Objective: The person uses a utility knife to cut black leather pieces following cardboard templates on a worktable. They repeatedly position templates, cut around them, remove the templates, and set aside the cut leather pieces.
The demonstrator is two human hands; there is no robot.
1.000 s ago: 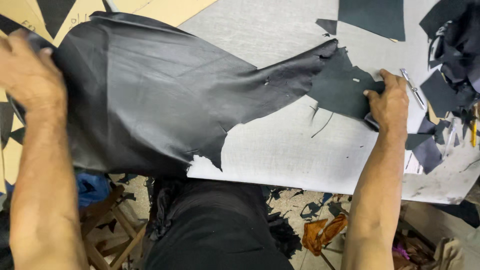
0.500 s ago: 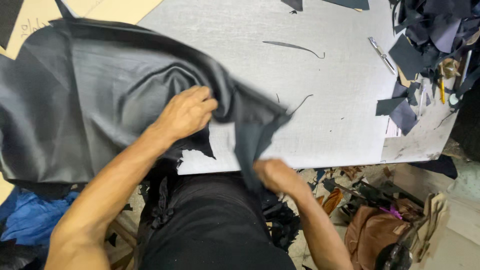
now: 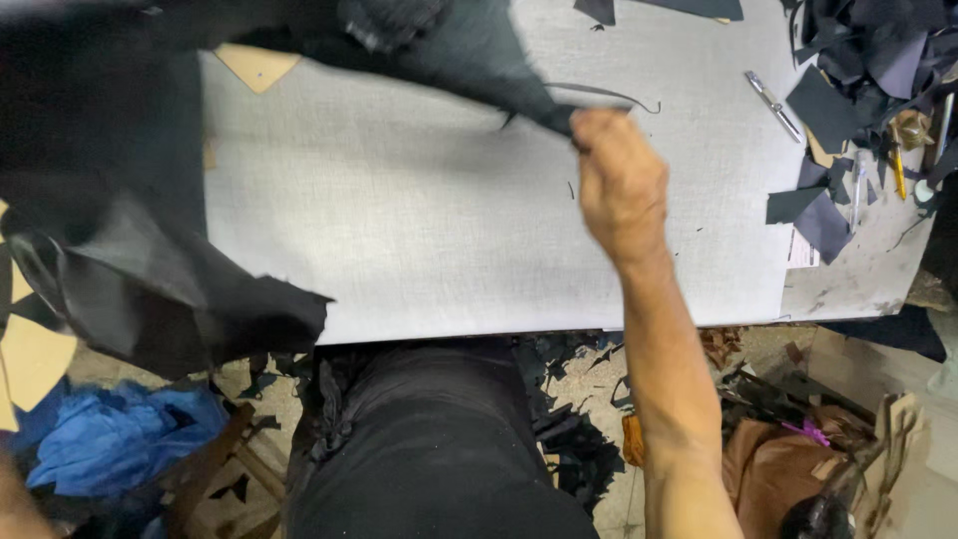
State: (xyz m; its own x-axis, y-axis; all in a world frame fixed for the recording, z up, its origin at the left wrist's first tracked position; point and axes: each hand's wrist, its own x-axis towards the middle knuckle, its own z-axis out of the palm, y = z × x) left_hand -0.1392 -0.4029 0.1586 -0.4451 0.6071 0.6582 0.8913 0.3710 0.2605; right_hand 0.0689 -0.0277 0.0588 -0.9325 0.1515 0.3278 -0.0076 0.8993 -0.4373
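Observation:
A large black leather hide (image 3: 130,250) is lifted off the grey cutting board (image 3: 449,220). It is blurred along the top and hangs bunched over the board's left edge. My right hand (image 3: 619,170) is closed on a pointed corner of the hide above the board's upper middle, with the arm stretched forward. My left hand is hidden; only a sliver of skin shows at the bottom left corner. A thin curled leather strip (image 3: 609,95) lies just beyond my right hand.
Dark leather scraps (image 3: 858,60) pile up at the right end of the table, with a metal tool (image 3: 773,105) and a yellow pencil (image 3: 898,170). Tan card patterns (image 3: 35,359) lie at the left. On the floor are a blue cloth (image 3: 120,439) and a brown bag (image 3: 778,469).
The hide lay spread, then bunched, over the board; now it is pulled up and to the left. My right hand rose from the table's front edge to the upper board.

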